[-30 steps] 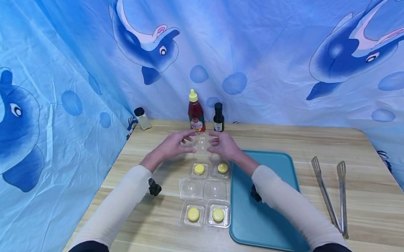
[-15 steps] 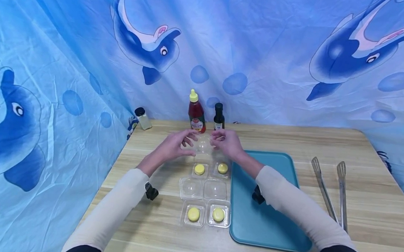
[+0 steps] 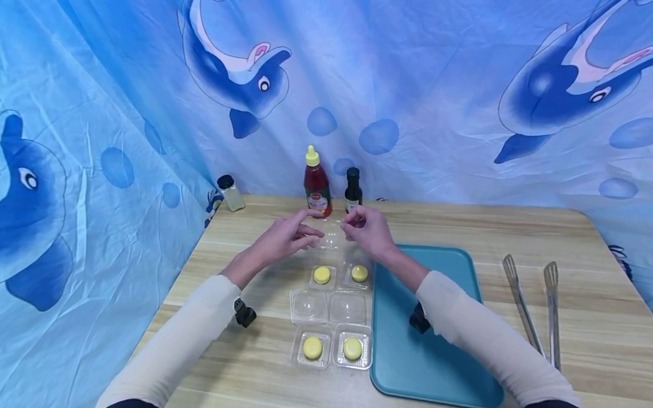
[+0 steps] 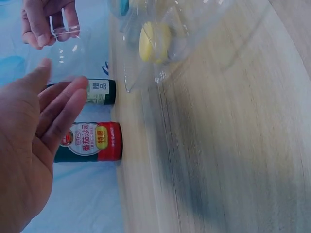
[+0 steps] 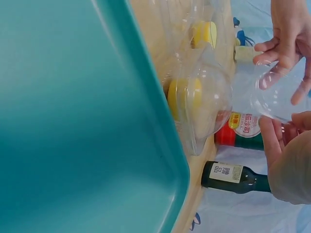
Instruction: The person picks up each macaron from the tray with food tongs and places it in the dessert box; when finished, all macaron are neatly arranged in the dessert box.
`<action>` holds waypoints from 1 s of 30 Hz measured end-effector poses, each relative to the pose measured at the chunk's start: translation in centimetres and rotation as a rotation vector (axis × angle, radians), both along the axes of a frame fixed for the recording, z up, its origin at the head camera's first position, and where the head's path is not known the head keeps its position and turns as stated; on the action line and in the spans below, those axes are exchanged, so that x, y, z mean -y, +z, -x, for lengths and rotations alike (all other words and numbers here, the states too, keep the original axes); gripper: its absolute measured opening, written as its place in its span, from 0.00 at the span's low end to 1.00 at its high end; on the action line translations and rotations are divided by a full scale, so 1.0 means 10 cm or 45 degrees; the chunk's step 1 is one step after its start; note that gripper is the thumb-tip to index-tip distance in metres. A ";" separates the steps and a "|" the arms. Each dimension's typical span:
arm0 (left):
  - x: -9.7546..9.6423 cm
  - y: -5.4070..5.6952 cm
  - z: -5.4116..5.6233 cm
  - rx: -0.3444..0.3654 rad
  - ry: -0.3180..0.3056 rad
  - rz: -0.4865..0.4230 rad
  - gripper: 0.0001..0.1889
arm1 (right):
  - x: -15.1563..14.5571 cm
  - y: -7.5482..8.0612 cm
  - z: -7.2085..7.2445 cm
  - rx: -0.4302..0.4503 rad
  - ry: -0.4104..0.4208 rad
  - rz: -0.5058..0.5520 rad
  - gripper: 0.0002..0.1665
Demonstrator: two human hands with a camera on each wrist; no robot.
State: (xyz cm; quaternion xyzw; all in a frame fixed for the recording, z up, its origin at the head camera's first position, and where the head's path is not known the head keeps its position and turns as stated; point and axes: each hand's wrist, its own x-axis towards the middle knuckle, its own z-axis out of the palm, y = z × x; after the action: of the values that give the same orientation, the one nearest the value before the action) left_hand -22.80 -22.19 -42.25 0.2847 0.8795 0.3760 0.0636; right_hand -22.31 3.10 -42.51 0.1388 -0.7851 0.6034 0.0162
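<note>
In the head view my right hand [image 3: 366,231] pinches the edge of a clear plastic domed lid [image 3: 331,237], held up behind the boxes. My left hand [image 3: 288,236] is at the lid's left side, thumb and fingers spread apart. In the left wrist view that hand's fingers [image 4: 63,109] are extended near the lid [image 4: 60,56]; whether they touch it I cannot tell. Below sit two clear boxes with a yellow round piece [image 3: 322,274] and another yellow piece [image 3: 359,273] inside. A clear dome [image 5: 214,99] stands over one piece in the right wrist view.
Nearer are two clear boxes [image 3: 352,363] with yellow pieces, their lids [image 3: 348,308] laid back. A teal tray [image 3: 435,360] lies right, metal tongs [image 3: 552,317] beyond it. Behind stand a red sauce bottle [image 3: 317,185], a dark bottle [image 3: 352,185] and a shaker [image 3: 232,193].
My right hand's fingers have drawn together on the lid's edge. The left hand's thumb has risen, and the lid has shifted slightly right. Boxes, tray and bottles stay put.
</note>
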 end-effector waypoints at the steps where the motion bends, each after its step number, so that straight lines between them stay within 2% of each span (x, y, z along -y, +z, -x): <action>1: 0.00 0.01 -0.01 0.029 0.009 0.005 0.27 | 0.00 -0.01 0.00 -0.040 0.005 -0.024 0.04; 3: -0.01 0.02 -0.02 0.082 0.020 0.020 0.25 | 0.00 -0.03 -0.01 -0.131 0.019 -0.071 0.04; 6: -0.01 0.04 -0.02 0.130 0.030 0.065 0.27 | 0.00 -0.04 -0.02 -0.244 0.041 -0.092 0.06; 10: 0.01 0.06 0.00 0.183 0.002 0.096 0.28 | 0.02 -0.07 -0.06 -0.362 0.103 -0.025 0.09; 14: 0.04 0.07 0.01 0.293 -0.060 0.061 0.30 | 0.04 -0.09 -0.12 -0.541 0.177 0.017 0.10; 17: 0.07 0.08 0.01 0.373 -0.101 0.006 0.31 | 0.05 -0.09 -0.15 -0.637 0.192 -0.019 0.11; 21: 0.10 0.10 0.01 0.413 -0.093 -0.005 0.31 | 0.06 -0.11 -0.16 -0.711 0.202 -0.088 0.12; 24: 0.12 0.11 0.01 0.392 -0.064 0.038 0.32 | 0.07 -0.12 -0.16 -0.746 0.212 -0.125 0.12; 30: 0.14 0.07 0.00 0.335 -0.022 0.051 0.32 | 0.05 -0.18 -0.16 -0.674 0.269 -0.171 0.11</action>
State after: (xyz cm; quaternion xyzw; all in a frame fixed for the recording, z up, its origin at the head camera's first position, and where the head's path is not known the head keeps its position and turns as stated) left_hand -22.83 -23.56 -41.54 0.2390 0.8685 0.3918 0.1872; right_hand -20.76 2.63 -44.28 0.3732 -0.7729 0.4912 0.1484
